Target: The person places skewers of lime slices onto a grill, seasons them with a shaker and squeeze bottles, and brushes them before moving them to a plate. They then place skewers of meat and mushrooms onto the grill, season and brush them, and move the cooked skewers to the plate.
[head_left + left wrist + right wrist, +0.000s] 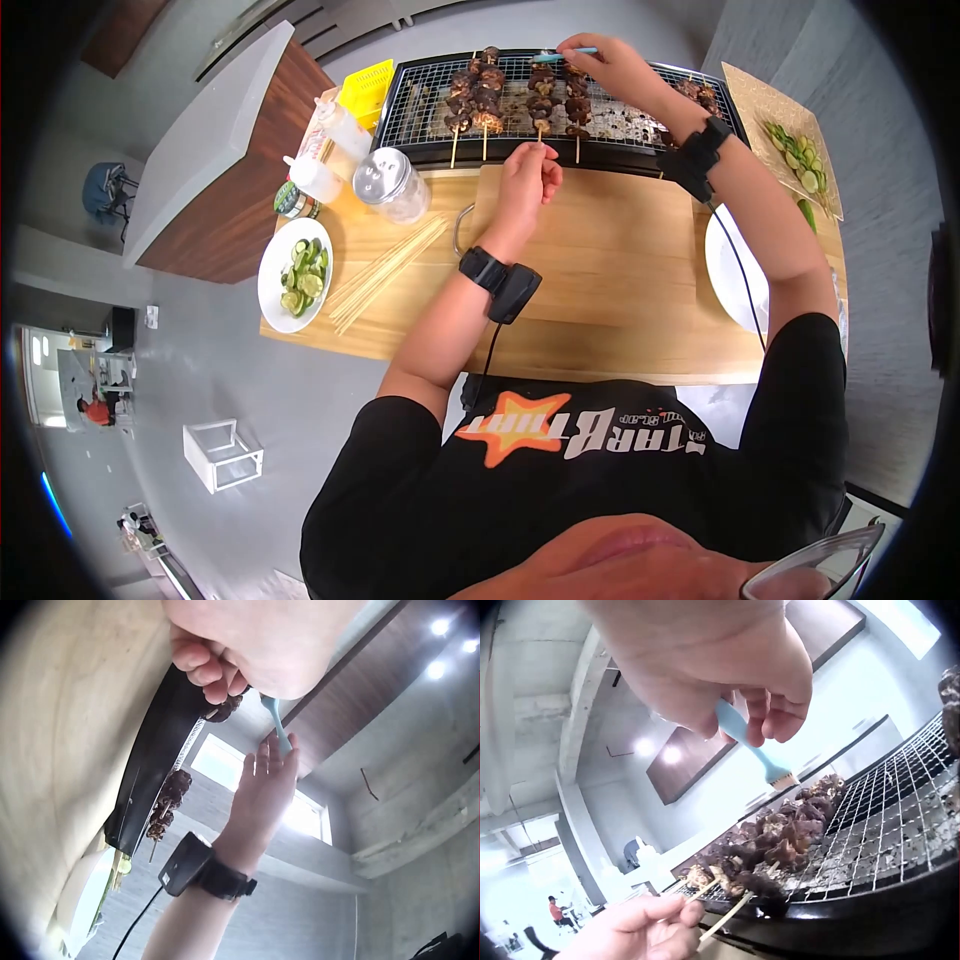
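My right hand (612, 72) holds a light blue basting brush (759, 754) by its handle, its bristles just over the meat skewers. In the head view the brush lies across the far end of a skewer (542, 100) on the wire grill (615, 122). At the grill's front edge my left hand (525, 185) pinches the bare wooden end of that skewer between thumb and fingers. Other browned meat skewers (487, 95) lie to the left on the grate, and one more (577, 100) sits just to the right.
A wooden cutting board (600, 260) lies before the grill. Left of it are loose bamboo sticks (390, 272), a shaker jar (392, 185), squeeze bottles (315, 178) and a plate of sliced vegetables (318, 312). On the right stand a white plate (728, 270) and a tray (760, 110) with green slices.
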`<state>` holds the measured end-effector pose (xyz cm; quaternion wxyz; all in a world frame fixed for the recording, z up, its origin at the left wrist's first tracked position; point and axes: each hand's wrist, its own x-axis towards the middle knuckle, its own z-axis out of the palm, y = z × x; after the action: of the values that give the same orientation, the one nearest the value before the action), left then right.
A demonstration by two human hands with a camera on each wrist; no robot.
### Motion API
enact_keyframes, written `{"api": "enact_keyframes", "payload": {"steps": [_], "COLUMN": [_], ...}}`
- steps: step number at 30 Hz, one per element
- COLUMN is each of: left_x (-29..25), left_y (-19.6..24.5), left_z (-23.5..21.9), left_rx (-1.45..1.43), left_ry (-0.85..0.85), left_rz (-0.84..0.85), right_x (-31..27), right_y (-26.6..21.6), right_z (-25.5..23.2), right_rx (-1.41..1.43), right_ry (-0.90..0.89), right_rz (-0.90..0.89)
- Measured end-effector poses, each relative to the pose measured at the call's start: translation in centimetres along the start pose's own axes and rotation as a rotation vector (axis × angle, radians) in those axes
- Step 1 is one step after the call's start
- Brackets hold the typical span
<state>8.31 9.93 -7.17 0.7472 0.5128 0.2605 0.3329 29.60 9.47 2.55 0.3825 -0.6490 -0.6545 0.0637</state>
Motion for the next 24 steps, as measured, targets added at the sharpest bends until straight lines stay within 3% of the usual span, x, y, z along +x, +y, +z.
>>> {"api": "enact_keyframes", "payload": {"steps": [2,5,9,12,14,16,17,20,22,24], "left_x": [-0.1,0.1,0.2,0.1,0.2,0.3,0.1,-0.1,-0.3,-0.4], "left_y": [0.0,-0.1,-0.2,-0.2,-0.4,-0.5,-0.4,0.0,-0.3,-0.3], "left_z": [-0.1,-0.1,0.1,0.1,0.0,-0.1,-0.1,0.1,0.2,0.3], "left_rx": [-0.005,-0.045,-0.114,-0.138,-0.160,-0.192,-0.192,-0.171,-0.132,-0.130], "left_ry": [0.003,0.024,0.031,0.043,0.060,0.069,0.065,0.039,0.011,0.017], "left_rz": [-0.005,-0.002,-0.001,0.020,0.030,0.032,0.008,-0.035,-0.028,-0.019], "right_x": [-0.2,-2.8,-6.0,-6.7,-6.3,-5.1,-4.1,-2.2,-2.0,-2.8], "right_y": [-0.5,-6.4,-7.6,-8.3,-8.6,-8.3,-6.3,-2.6,-0.4,-1.8], "right_z": [0.4,-1.7,-0.8,-1.4,-2.3,-3.3,-3.2,-2.8,-2.2,-2.5], "right_rx": [-0.041,0.068,0.135,0.163,0.152,0.082,0.010,-0.116,-0.147,-0.157], "right_ry": [-0.011,-0.071,-0.089,-0.192,-0.139,-0.051,0.050,0.125,0.061,0.021], "right_rz": [-0.001,0.207,-0.036,-0.043,0.003,0.045,-0.050,-0.026,0.034,0.062]}}
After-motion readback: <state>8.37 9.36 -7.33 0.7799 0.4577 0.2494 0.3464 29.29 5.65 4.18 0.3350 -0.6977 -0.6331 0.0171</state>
